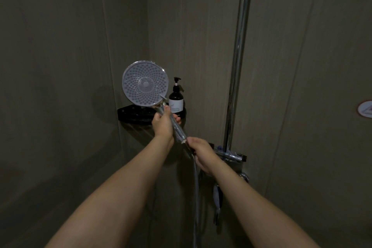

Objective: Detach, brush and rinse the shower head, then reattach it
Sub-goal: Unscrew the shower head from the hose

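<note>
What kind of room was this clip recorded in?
Most likely a shower stall in a bathroom. A chrome riser pipe runs up the panelled wall, the left hand holds a round shower head with a hose, and a pump bottle stands on a corner shelf.

Dim shower corner. Two walls (70, 46) of grey-green panels with faint vertical seams meet at a corner left of centre. Black corner shelf (128, 113) fixed in that corner; dark pump bottle (176, 98) with white label stands upright at its right end. Chrome riser pipe (239, 46) runs up the right wall from a chrome mixer (231, 156). Round sticker (365, 108) at the right wall's far edge, partly cut off. Light low, no source visible.
</note>
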